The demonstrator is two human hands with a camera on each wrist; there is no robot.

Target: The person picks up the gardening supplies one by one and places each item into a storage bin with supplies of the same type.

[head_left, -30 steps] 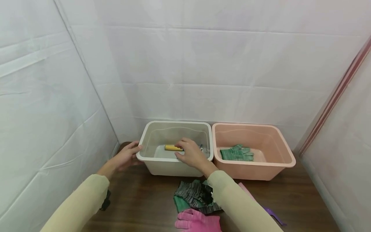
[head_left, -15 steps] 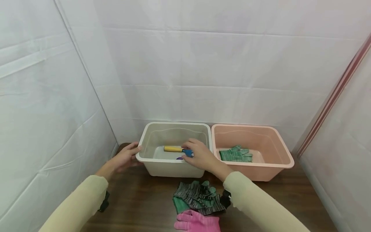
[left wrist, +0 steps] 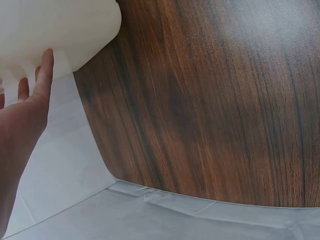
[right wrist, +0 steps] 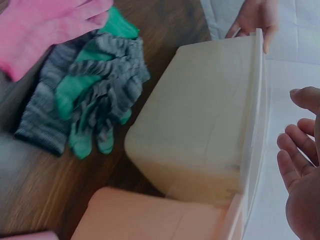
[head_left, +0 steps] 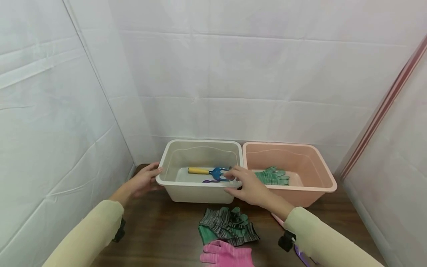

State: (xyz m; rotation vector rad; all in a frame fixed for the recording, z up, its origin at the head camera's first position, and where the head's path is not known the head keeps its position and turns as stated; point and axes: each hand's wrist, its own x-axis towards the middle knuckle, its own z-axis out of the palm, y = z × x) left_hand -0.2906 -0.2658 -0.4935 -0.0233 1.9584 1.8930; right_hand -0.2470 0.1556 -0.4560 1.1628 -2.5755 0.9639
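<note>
The white plastic tub (head_left: 203,193) stands on the brown table with a hand fork (head_left: 218,173) lying in it, blue-headed and yellow-handled. Beside the fork shows part of a purple tool (head_left: 211,181). My left hand (head_left: 142,181) holds the tub's left rim, thumb at the edge and fingers along the outer wall; in the left wrist view those fingers (left wrist: 46,75) touch the pale plastic. Above the tub's right front rim, my right hand (head_left: 250,187) hovers with loosely bent fingers and nothing in them. A green glove (head_left: 272,176) lies in the pink tub (head_left: 293,196) alongside.
In front of the tubs lie grey-and-green gloves (head_left: 228,226) and a pink glove (head_left: 228,255). A purple tool (head_left: 301,256) and a pink strip-like thing (head_left: 277,219) are partly hidden by my right arm. White sheets (head_left: 207,66) enclose the table.
My right hand has drawn back to the right from over the hand fork, uncovering its blue head and the purple tool. My left hand has stayed at the rim.
</note>
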